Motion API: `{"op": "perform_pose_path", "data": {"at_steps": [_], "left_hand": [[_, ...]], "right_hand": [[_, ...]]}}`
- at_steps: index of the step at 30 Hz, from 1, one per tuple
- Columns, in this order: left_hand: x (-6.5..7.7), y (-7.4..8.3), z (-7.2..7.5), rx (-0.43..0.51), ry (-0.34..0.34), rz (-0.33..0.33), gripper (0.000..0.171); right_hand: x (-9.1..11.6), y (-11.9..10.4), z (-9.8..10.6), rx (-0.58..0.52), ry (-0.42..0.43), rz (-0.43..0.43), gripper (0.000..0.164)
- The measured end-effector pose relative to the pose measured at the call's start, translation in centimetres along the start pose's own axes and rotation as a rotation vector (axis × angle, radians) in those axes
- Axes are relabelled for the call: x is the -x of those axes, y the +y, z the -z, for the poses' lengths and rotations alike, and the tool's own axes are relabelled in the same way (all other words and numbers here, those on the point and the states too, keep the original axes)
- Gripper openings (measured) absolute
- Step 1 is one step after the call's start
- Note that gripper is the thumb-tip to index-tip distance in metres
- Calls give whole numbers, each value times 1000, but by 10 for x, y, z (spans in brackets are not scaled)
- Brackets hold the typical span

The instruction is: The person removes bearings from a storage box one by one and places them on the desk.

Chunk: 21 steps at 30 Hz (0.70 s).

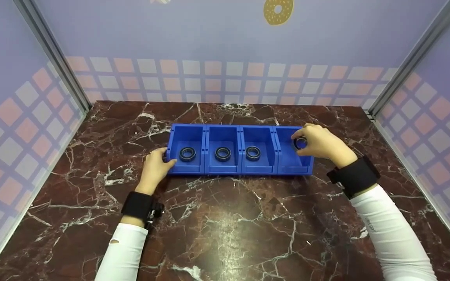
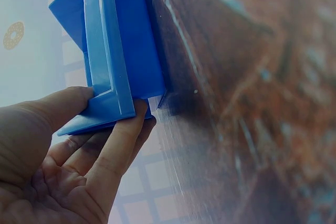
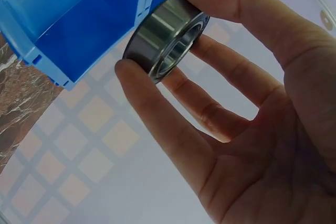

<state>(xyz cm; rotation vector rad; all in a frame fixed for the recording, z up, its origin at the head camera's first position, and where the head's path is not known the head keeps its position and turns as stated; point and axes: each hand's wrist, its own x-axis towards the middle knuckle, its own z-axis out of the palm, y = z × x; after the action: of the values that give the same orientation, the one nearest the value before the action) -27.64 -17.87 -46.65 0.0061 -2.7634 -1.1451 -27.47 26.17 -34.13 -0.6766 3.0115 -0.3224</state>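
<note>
A row of joined blue bins (image 1: 223, 169) stands on the marble-patterned table. My left hand (image 1: 156, 166) grips the left end of the row, thumb over the front corner and fingers against the outer side wall, as the left wrist view shows. Over the rightmost bin, my right hand (image 1: 320, 143) pinches a ball bearing (image 3: 167, 35) between thumb and fingertips by its outer ring. Each of the other bins has one bearing lying flat: a left one (image 1: 187, 154), a middle one (image 1: 223, 154) and another (image 1: 252, 153) nearer the right.
The dark red table (image 1: 225, 218) with white veins extends in front of the bins and to both sides. A lilac back wall (image 1: 225, 43) with pink and white squares rises behind. Side panels (image 1: 443, 117) with metal corner posts enclose the table.
</note>
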Motion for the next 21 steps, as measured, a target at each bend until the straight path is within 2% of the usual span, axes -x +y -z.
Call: {"op": "perform_pose_path", "data": {"at_steps": [10,21], "left_hand": [[0,2,2,-3,-23,28,52],[1,1,1,2,-9,10,51]], "right_hand": [[15,-8,-2,-22,29,8,41],[32,-14,-10,-51,40,22,40]]}}
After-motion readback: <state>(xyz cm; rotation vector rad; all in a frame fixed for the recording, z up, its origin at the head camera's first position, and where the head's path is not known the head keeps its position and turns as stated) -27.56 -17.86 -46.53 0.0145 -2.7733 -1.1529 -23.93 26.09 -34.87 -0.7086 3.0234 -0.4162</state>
